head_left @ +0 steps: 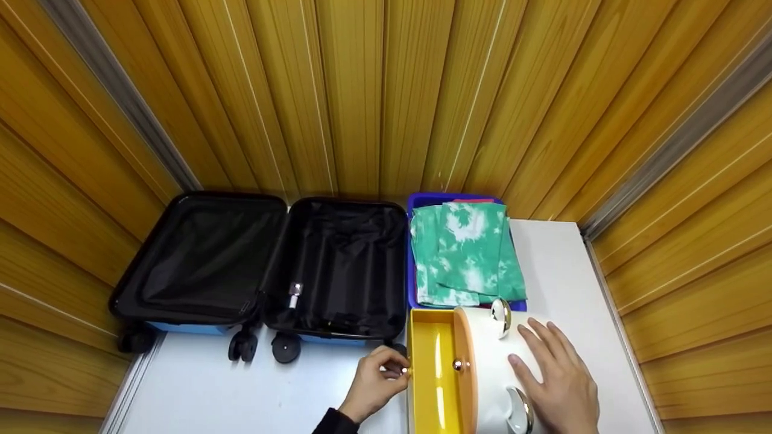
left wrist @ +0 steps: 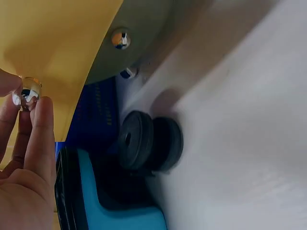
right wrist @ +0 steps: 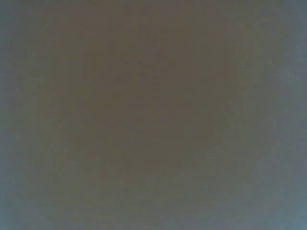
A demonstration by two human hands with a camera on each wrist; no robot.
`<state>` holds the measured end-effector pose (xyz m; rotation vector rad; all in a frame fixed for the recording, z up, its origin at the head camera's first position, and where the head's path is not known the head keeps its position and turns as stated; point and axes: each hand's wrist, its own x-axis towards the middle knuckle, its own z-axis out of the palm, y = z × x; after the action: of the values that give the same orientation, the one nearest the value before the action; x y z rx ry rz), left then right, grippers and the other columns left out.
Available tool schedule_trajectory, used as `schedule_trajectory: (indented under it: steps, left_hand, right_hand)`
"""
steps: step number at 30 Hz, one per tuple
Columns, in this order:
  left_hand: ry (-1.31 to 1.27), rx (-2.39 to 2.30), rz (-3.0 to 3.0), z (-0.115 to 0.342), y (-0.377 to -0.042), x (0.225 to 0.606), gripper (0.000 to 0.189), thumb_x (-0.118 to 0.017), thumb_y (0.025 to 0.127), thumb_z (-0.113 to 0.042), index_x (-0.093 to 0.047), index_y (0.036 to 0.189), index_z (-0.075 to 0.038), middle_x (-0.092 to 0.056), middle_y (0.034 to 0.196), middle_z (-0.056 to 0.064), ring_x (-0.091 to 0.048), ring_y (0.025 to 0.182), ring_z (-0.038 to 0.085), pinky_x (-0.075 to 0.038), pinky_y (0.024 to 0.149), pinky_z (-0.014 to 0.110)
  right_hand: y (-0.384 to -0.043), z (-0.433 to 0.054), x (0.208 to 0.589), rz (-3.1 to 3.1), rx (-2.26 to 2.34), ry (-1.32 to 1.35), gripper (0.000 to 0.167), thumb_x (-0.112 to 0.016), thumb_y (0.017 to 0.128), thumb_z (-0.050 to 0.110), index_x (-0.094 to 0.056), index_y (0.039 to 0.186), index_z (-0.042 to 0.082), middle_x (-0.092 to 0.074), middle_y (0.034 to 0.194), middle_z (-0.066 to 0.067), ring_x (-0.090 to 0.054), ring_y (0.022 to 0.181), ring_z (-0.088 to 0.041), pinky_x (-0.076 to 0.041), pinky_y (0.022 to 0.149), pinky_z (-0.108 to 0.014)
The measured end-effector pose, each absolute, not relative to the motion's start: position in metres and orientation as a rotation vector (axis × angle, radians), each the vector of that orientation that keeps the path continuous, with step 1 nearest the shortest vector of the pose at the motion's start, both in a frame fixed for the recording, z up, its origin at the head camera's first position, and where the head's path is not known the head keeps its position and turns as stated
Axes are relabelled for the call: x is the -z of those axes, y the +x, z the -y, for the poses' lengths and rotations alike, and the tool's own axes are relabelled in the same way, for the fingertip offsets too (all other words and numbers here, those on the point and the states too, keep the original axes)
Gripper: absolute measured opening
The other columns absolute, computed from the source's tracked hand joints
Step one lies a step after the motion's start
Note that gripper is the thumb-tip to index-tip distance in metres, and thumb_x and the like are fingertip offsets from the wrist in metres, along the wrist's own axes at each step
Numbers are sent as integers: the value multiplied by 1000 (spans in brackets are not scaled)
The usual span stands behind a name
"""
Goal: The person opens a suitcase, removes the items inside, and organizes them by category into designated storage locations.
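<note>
My left hand (head_left: 375, 381) pinches the shiny round knob (left wrist: 30, 92) on the front of a yellow drawer (head_left: 426, 355). The drawer stands pulled out from a small white cabinet (head_left: 491, 361) with an orange front edge, and its visible inside is bare. On the cabinet's white top lies my right hand (head_left: 562, 380), fingers spread and fairly straight. Two white and gold ear-like pieces stick up from the cabinet, the upper one (head_left: 502, 318) near my right fingertips. A second silver knob (head_left: 458, 364) sits on the orange front. The right wrist view is only a dark blur.
An open black-lined suitcase (head_left: 347, 265) with light blue sides and black wheels (head_left: 286, 348) lies at the left. Beyond the drawer, a blue bin (head_left: 412, 265) holds folded green-and-white tie-dye cloth (head_left: 473, 253). Wood-patterned walls (head_left: 386, 96) enclose the white table (head_left: 271, 398).
</note>
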<state>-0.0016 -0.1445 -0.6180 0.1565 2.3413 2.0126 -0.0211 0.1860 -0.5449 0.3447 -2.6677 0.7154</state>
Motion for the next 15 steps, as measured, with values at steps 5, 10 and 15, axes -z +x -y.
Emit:
schedule_trajectory:
  steps: [5, 10, 15]
  left_hand:
    - [160, -2024, -2359, 148, 1, 621, 16, -79, 84, 1, -73, 95, -10, -65, 98, 7, -67, 87, 16, -61, 77, 27]
    - [188, -2035, -2368, 147, 1, 624, 16, -78, 86, 0, -72, 96, -10, -66, 100, 8, -67, 86, 18, -61, 77, 28]
    - [326, -1917, -2463, 155, -4, 623, 14, -79, 89, -9, -72, 100, -15, -67, 99, 6, -68, 84, 24, -59, 77, 35]
  right_hand:
    - [-21, -185, 545, 2666, -716, 350, 54, -78, 88, 30, -67, 139, 16, -58, 149, -7, -48, 139, -39, -43, 102, -63]
    - [-21, -184, 545, 2651, -718, 357, 53, -79, 88, 29, -67, 138, 16, -59, 149, -7, -48, 138, -39, -43, 101, -64]
    - [-21, -184, 544, 2644, -726, 352, 54, -80, 87, 28, -67, 138, 17, -59, 149, -6, -49, 138, -39, -44, 100, -65]
